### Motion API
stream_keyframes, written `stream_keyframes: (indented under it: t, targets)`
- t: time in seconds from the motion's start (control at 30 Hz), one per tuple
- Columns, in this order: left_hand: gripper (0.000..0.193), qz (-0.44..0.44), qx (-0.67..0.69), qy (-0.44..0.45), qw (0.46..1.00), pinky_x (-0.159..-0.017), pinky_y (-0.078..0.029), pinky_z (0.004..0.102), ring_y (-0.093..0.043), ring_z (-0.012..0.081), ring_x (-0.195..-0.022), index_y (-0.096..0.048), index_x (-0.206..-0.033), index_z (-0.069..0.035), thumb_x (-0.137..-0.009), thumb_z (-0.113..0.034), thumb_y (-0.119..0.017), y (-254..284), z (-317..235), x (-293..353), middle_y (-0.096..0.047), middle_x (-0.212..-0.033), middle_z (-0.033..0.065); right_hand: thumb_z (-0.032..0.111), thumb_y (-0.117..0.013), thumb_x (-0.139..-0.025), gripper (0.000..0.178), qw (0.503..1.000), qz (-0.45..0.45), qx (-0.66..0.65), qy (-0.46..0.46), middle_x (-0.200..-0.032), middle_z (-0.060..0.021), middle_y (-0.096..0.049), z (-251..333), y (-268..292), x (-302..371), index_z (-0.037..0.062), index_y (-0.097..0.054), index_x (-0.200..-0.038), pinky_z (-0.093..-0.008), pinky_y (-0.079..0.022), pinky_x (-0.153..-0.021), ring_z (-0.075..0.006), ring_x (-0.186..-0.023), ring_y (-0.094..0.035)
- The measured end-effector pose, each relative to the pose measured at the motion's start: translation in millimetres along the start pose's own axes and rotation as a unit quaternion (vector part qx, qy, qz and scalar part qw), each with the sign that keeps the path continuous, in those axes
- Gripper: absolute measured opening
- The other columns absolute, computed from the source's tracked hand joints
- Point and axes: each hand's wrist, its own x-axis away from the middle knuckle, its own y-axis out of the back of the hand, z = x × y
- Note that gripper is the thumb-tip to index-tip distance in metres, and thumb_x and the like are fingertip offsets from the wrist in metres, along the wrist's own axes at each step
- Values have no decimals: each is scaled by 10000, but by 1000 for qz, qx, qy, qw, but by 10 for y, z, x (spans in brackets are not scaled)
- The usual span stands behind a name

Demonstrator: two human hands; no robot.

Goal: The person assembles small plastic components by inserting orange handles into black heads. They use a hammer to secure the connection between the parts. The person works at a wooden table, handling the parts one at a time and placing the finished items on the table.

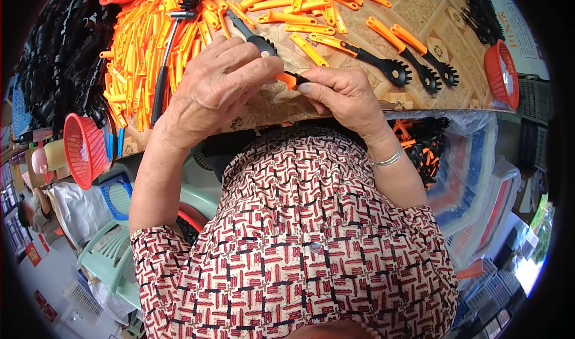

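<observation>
**Three joined utensils (417, 64) well to the right of the hammer (160, 87); one orange handle (288, 79) between two hands**

Head view, watched from my remote station. My landmark is the hammer, lying along the right side of a heap of orange handles (133, 54) on the patterned table (462, 42).

Hands: close together, to the right of the hammer, over the table's near edge. I see the left hand (221, 78) clamped around the orange handle, hiding most of it. The right hand (347, 93) pinches a short black piece (302, 80) under its thumb, right at the handle's end. I cannot tell how far one sits inside the other, nor how long the black piece runs within the grip.

Surroundings: a loose black utensil (261, 43) lies just beyond the left hand, also to the right of the hammer. A dark mass of black pieces (60, 57) sits to the left of the hammer, past the heap. One red basket (493, 78) stands far to the right of the hammer, at the table's end.

Step, my judgement: mating handle and black part, mid-fit. I think the next move calls for keeping both ends in line, with firm pressure from the right thumb, then a check of the seam. Risk I note: a skewed entry could jam the joint.
</observation>
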Motion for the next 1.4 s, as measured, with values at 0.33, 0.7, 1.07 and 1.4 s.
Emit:
stream_keyframes:
  t: [0.33, 0.7, 1.07, 1.4]
  targets:
    - [166, 23, -57, 122, 991, -710, -496, 404, -623, 301, -801, -683, -974, -44, -820, 0, -728, -114, -275, 71, -601, -831, 101, 90, -729, -891, 79, 959, 13, 218, 181, -680, -116, -616, -55, 31, -48, 14, -717, -907, -343, -467, -545, -192, -579, -614]
    - [239, -114, 21, 236, 965, -814, -533, 359, -657, 274, -878, -726, -1198, -106, -970, -130, -660, -58, 190, 198, -670, -943, 82, 111, -754, -891, 176, 816, -159, 503, 235, -845, -79, -739, 193, 273, 60, 68, -777, -1060, -381, -478, -645, -237, -693, -669]
    - [300, -82, -120, 48, 988, -847, -485, 396, -580, 263, -984, -754, -1040, -140, -755, -49, -736, -384, 289, 89, -625, -1059, 42, 196, -753, -892, 274, 639, -294, 687, 184, -1077, -71, -685, 306, 748, -22, 93, -735, -1145, -422, -460, -864, -263, -1011, -636]
    - [410, -123, 83, 100, 984, -776, -538, 387, -660, 266, -884, -736, -1217, -112, -822, -6, -708, -370, 39, 45, -681, -986, 65, -23, -645, -971, 435, 964, -50, -237, -112, -1029, -58, -723, 201, -205, -43, -48, -569, -1399, -226, -556, -778, -93, -856, -679]
